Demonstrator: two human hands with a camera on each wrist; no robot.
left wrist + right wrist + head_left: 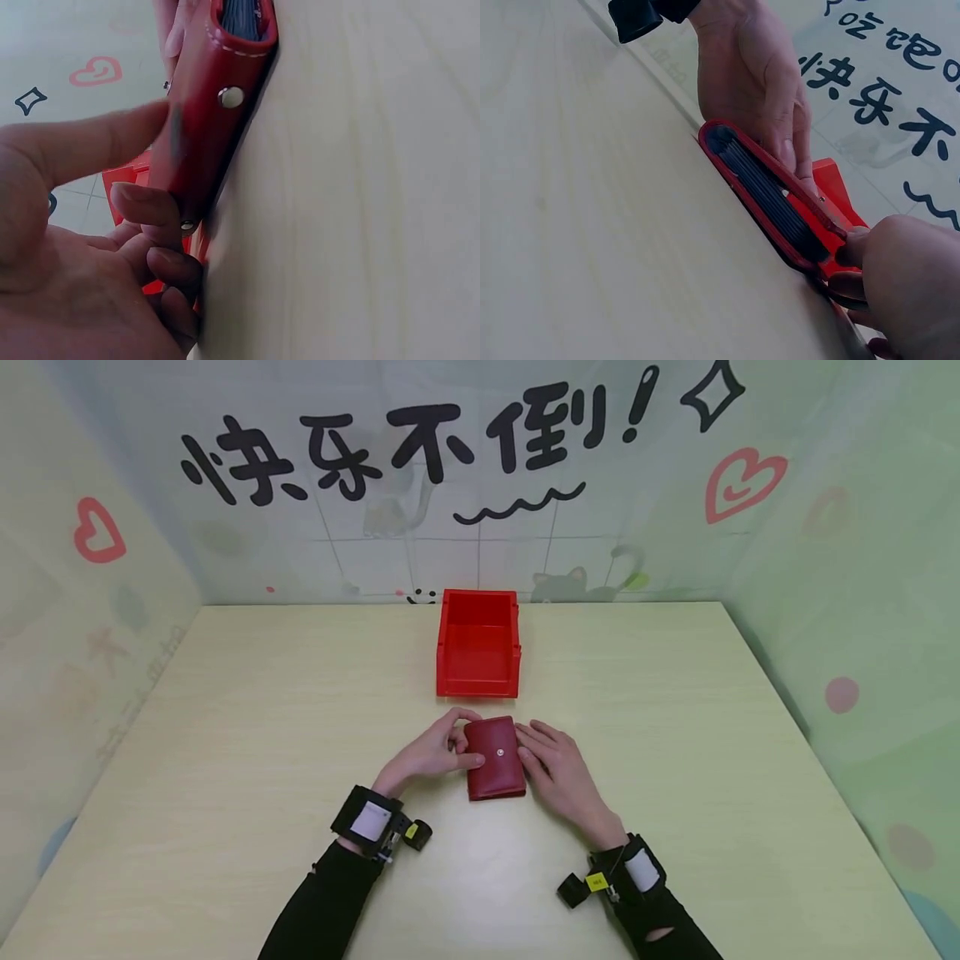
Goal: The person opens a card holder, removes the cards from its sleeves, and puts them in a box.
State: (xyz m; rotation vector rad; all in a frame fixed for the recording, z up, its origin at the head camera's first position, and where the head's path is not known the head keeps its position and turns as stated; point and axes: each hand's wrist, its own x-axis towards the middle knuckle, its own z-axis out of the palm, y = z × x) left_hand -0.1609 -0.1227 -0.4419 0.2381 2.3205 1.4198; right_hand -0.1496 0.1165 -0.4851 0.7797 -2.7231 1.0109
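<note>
With my left hand (pixel 431 752) pinching the wallet (pixel 495 758) at 9 o'clock, I keep my right hand (pixel 558 767) flat at 3 o'clock, steadying it.

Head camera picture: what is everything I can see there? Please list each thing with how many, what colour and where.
wallet: one, dark red with a small metal snap, lying flat on the table between the two hands, just in front of the bin
bin: one, bright red, open-topped, on the table beyond the wallet, near the far edge
table: one, pale wood, filling the lower part of the view
backdrop: one, pale with black characters, red hearts and a cat drawing, behind and beside the table
wrist cameras: two, black, one strapped on each wrist
left hand: one, grip curled on the wallet's left edge
right hand: one, straight fingers against the wallet's right edge
</note>
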